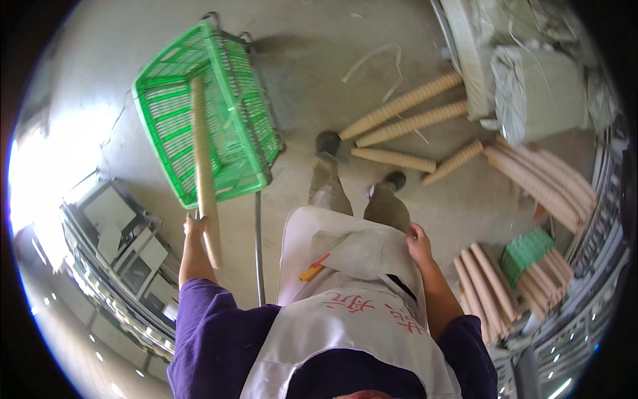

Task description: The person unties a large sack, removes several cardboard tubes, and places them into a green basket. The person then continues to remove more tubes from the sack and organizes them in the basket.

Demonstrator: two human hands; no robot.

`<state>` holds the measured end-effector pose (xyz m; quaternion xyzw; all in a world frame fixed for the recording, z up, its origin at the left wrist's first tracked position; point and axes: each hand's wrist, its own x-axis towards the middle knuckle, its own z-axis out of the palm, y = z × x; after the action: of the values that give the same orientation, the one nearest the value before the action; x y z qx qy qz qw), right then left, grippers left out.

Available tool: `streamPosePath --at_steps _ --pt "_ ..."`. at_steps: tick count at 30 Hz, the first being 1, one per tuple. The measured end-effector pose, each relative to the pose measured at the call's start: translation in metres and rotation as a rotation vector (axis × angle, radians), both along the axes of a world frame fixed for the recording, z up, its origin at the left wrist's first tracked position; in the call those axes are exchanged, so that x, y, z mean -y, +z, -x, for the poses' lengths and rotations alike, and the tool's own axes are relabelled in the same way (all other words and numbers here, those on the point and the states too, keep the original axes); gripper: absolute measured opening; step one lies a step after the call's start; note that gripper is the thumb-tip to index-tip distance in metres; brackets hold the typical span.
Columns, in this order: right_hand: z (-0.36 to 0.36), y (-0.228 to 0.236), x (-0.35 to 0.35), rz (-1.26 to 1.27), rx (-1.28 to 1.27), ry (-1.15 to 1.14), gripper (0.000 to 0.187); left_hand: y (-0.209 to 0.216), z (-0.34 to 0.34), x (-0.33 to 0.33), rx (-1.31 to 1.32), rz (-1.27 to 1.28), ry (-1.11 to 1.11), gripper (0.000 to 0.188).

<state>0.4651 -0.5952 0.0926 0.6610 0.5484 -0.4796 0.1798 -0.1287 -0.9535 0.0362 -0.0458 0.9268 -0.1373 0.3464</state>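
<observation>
My left hand [194, 226] is closed around the thin metal handle of a cart, beside a long tan ribbed roll [203, 159]. The roll lies lengthwise over a green slatted plastic basket [179, 187] on that cart, its near end jutting past my hand. The other handle bar [259, 246] runs back toward my body. My right hand [417, 245] hangs by the right edge of my white apron [372, 319], fingers curled; what they hold, if anything, is hidden. A yellow and red tool [314, 267], perhaps a cutter, lies at the apron's pocket.
Several similar ribbed rolls [405, 106] lie on the floor ahead and right of my feet. More are stacked [541, 186] farther right, beside wrapped white bales [535, 93]. At lower right stand upright rolls [488, 286] and a green-wrapped bundle [528, 253]. Loose strapping [397, 60] lies ahead.
</observation>
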Motion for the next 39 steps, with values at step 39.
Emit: streamPosePath --at_steps 39 --pt "-0.248 -0.264 0.012 -0.476 0.065 -0.498 0.033 -0.403 -0.496 -0.452 1.016 -0.624 -1.136 0.085"
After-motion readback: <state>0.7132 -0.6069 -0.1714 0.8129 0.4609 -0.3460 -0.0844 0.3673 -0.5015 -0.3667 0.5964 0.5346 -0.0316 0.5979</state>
